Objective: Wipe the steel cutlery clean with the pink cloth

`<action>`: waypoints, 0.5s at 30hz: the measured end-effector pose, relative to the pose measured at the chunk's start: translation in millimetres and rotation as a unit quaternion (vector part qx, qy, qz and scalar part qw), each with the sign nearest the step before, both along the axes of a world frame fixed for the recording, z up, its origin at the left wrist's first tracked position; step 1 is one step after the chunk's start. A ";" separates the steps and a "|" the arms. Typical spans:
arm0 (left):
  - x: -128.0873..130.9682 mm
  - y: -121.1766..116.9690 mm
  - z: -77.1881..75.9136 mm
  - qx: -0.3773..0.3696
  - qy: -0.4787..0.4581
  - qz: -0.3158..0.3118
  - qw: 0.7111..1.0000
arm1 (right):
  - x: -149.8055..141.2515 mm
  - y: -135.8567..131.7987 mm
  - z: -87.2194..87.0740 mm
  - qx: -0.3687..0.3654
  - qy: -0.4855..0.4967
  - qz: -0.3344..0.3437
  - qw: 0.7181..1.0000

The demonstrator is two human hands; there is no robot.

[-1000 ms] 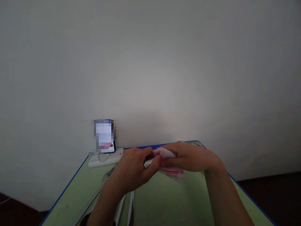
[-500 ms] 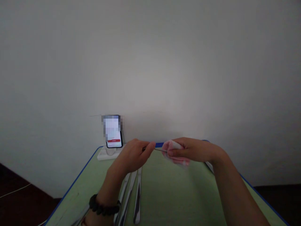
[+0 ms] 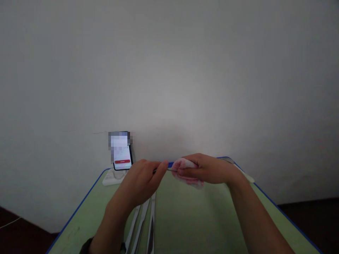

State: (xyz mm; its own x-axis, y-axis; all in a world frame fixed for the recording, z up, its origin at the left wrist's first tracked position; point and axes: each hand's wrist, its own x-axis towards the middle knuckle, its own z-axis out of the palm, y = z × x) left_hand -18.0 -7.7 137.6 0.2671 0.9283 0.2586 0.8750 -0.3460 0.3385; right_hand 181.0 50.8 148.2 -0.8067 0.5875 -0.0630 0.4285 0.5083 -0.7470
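My left hand (image 3: pixel 144 180) is closed on one end of a thin metal piece of cutlery (image 3: pixel 171 170). Its shape is mostly hidden, so the exact kind does not show. In my right hand (image 3: pixel 209 168) is a pink and white cloth (image 3: pixel 186 180), pinched around the other part of the metal. Both hands are held over the far half of the table, with a short stretch of bare metal between them. Three table knives (image 3: pixel 143 220) lie side by side below my left forearm, partly covered by it.
The green table (image 3: pixel 185 218) has a blue edge and stands against a grey wall. A phone (image 3: pixel 122 153) with a lit screen leans at the back left on a white power strip (image 3: pixel 112 178). Behind my right wrist lies a pale-handled utensil (image 3: pixel 247 176), partly hidden.
My hands were close together a second ago, then drew apart, baring the metal between them. The cloth has since come slightly nearer my left hand. The camera view has also shifted.
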 end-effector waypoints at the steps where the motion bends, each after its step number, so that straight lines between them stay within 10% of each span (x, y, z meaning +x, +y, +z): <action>1: 0.0 -0.5 0.3 -0.003 0.005 0.001 1.000 | -0.8 -0.6 0.0 0.000 -0.003 0.002 1.000; 15: 4.4 0.1 -0.1 -0.029 0.043 -0.015 0.999 | -3.4 -3.7 4.2 0.072 -0.061 0.036 0.995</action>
